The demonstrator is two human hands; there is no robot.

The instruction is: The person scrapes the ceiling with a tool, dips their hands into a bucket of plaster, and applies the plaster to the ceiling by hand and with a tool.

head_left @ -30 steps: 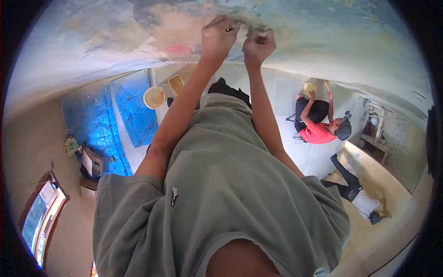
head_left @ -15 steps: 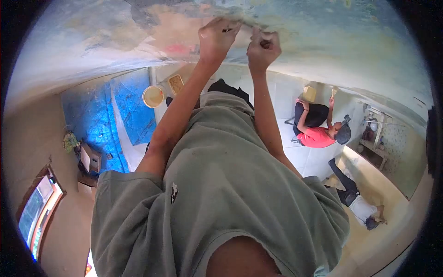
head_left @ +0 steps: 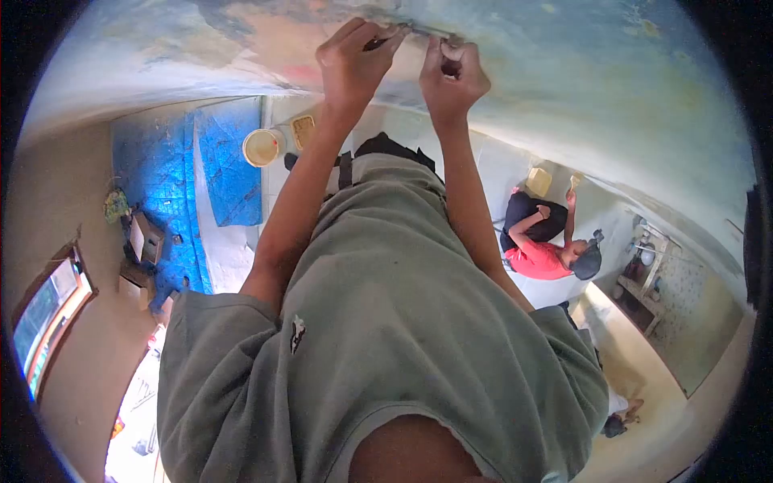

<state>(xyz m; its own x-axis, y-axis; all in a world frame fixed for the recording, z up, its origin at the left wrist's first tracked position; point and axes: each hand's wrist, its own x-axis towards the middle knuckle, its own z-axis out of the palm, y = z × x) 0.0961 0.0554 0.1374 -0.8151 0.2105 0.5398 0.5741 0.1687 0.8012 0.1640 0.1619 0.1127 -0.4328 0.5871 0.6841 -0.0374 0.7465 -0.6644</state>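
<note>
Both my arms reach out to a wall [head_left: 564,72] with worn blue, peach and grey paint. My left hand [head_left: 352,60] is closed around the dark handle of a thin metal scraper [head_left: 412,31]. The blade lies flat against the wall between my two hands. My right hand [head_left: 452,76] is closed just to the right, with its fingertips pressed on the blade's end. My grey T-shirt [head_left: 403,338] fills the lower middle of the view and hides the floor beneath me.
A yellow bucket [head_left: 262,147] and a paint tray [head_left: 303,130] sit beside a blue tarp [head_left: 189,185] on the white floor. A person in a red shirt [head_left: 538,259] crouches at the wall to the right. Another person [head_left: 620,417] is at the lower right.
Both hands have shifted left along the wall with the scraper, and the view has turned. The person in red has lifted a hand to the wall.
</note>
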